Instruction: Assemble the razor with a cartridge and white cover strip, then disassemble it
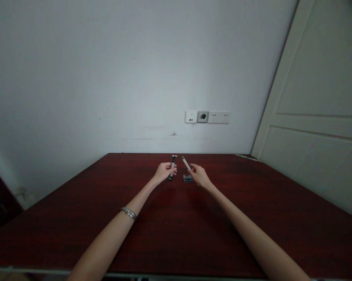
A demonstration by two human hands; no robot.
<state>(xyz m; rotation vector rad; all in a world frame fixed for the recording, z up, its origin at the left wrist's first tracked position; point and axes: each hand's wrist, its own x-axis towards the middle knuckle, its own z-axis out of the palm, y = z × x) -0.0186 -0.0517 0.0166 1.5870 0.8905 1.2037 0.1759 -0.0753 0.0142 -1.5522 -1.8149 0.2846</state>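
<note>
Left hand (165,171): pinches a razor-like tool (172,166), T-shaped head up; the middle is partly hidden by the grip.
Right hand (199,175): pinches a slim pale tool (186,162), tilted; its near end is hidden.
Small clear case (188,179): on the red-brown table (190,242), just beside the right hand; contents unclear.
Forearms (114,238): cut off below.
Behind: wall sockets (219,117).

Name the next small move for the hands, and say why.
Probably bring the pale strip a little nearer the T-headed tool: the right hand holds the strip and the left hand the tool, their far ends close to each other but apart.
</note>
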